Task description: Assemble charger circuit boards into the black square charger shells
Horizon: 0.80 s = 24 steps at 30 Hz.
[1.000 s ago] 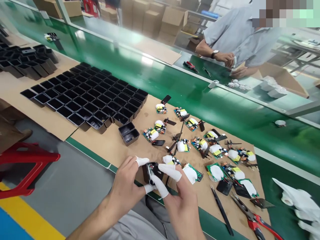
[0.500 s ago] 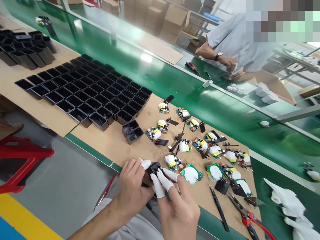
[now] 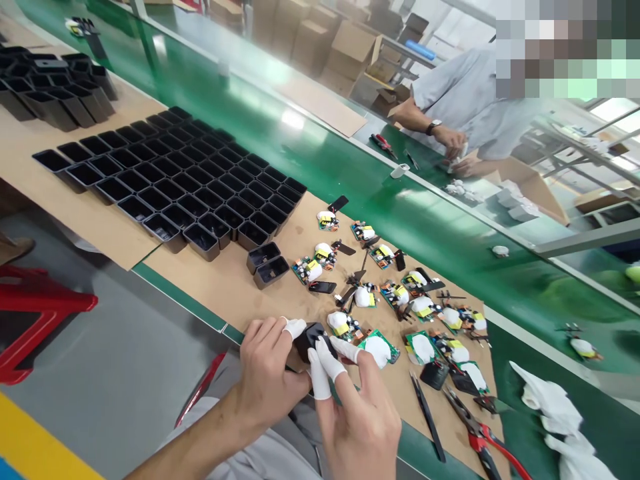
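Observation:
A black plastic case [image 3: 306,341] is held at the table's near edge between my two hands. My left hand [image 3: 270,363] grips its left side, with a white finger cot on a finger. On its right side, the white-cotted fingers of my right hand [image 3: 345,387] press together at the case's top; what they pinch there is too small to make out. Just right of the case lies a circuit board with a white blob [image 3: 343,325]. Another green board [image 3: 379,349] is close to my right fingertips. Two open black cases [image 3: 270,270] stand beyond my left hand.
Rows of open black cases [image 3: 170,180] cover the left of the cardboard [image 3: 225,287]. Several circuit boards with black plates lie right of centre. Tweezers [image 3: 427,417], red-handled pliers [image 3: 483,433] and white gloves [image 3: 555,413] lie at right. A co-worker's hands [image 3: 455,150] work across the green belt.
The view has shifted slightly. My right fingers have moved a little on the top of the black case, and more of its dark face shows. Both hands stay on it.

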{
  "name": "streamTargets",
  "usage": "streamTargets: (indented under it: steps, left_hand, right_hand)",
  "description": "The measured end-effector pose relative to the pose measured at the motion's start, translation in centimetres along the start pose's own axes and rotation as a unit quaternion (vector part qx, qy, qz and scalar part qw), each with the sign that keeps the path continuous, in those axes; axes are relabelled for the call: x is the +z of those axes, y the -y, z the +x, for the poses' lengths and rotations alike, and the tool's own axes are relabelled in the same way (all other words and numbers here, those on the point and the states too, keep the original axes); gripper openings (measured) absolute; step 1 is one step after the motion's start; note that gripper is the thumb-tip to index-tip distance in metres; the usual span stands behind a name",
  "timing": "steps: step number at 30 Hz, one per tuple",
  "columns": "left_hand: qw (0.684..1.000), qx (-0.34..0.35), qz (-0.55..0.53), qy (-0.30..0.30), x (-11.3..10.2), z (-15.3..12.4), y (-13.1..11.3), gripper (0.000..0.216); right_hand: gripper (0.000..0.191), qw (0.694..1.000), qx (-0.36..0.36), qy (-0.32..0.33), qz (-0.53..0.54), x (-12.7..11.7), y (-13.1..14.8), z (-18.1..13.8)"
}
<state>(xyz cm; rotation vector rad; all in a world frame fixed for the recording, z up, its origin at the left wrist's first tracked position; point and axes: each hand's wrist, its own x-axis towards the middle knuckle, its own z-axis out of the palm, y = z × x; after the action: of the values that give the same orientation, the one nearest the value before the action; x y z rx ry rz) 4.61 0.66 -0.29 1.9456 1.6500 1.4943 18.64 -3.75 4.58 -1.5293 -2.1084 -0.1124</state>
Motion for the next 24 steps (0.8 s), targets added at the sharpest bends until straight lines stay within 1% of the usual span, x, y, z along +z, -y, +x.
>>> streamTargets:
  steps: [3, 6, 9, 11, 16, 17, 19, 20, 22, 24]
  left_hand:
    - [1.000, 0.001, -0.007, 0.005, -0.3, 0.7, -0.3, 0.007]
    - [1.000, -0.007, 0.005, 0.024, 0.1, 0.9, 0.2, 0.012]
    - [0.999, -0.010, 0.013, 0.039, 0.7, 0.6, 1.0, 0.016]
    - [0.999, -0.009, 0.017, 0.044, 0.9, 0.5, 1.2, 0.016]
    - [1.000, -0.009, 0.017, 0.018, 0.5, 0.7, 0.4, 0.014]
    - [1.000, -0.009, 0.012, 0.010, 0.3, 0.8, 0.1, 0.014]
    - [1.000, -0.008, 0.008, 0.002, -0.1, 0.8, -0.1, 0.012]
    - [1.000, -0.005, 0.011, 0.001, -0.1, 0.7, 0.0, 0.012]
    - [1.000, -0.002, 0.023, 0.009, 0.0, 0.4, 0.4, 0.014]
    - [0.999, -0.001, 0.034, 0.022, 0.4, 0.0, 0.9, 0.016]
  right_hand:
    - [0.024, 0.999, -0.008, -0.019, 0.030, -0.3, 0.0, 0.9]
    - [0.019, 0.999, -0.015, -0.028, 0.035, 1.1, -0.2, 1.1]
    - [0.018, 1.000, -0.013, -0.022, 0.010, 2.7, -0.4, 0.3]
    - [0.018, 1.000, -0.016, -0.016, -0.008, 3.1, -0.6, -0.3]
    - [0.020, 0.998, -0.044, -0.044, -0.028, 2.4, -1.0, -1.0]
    - [0.023, 0.997, -0.051, -0.049, -0.022, 2.2, -1.0, -1.0]
    - [0.035, 0.997, -0.064, -0.051, 0.002, 2.1, -0.9, -0.9]
    - [0.039, 0.996, -0.070, -0.053, 0.018, 2.1, -0.9, -0.9]
    - [0.037, 0.995, -0.073, -0.048, 0.046, 2.5, -0.9, -0.8]
    - [0.031, 0.995, -0.065, -0.043, 0.058, 3.0, -0.9, -0.8]
